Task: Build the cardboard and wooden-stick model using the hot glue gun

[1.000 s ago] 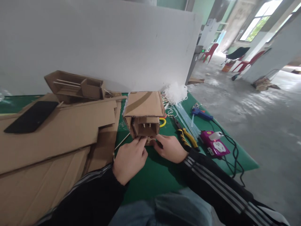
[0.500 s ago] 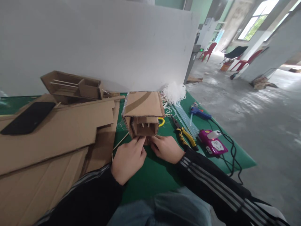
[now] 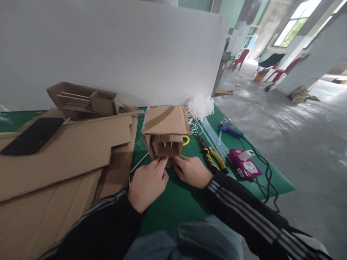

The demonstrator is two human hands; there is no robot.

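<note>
A cardboard box (image 3: 166,119) with an open front stands on the green table, and a smaller cardboard compartment (image 3: 177,148) with short white sticks sits inside it. Low at its front edge, a small cardboard piece (image 3: 170,162) shows between my hands. My left hand (image 3: 149,182) has its fingers bent together, with the tips pressed on the left side of that piece. Closed too, my right hand (image 3: 192,170) pinches at the right side. Its fingertips are partly hidden under the box's edge. A yellow ring-shaped handle (image 3: 185,140) pokes out beside the box.
Right of the box lie pliers (image 3: 213,153), clear glue sticks (image 3: 214,135), a blue glue gun (image 3: 230,129), a purple power socket (image 3: 245,164) with cables and white string (image 3: 200,107). At left are cardboard sheets (image 3: 67,144), a black phone (image 3: 34,135) and another cardboard structure (image 3: 84,99).
</note>
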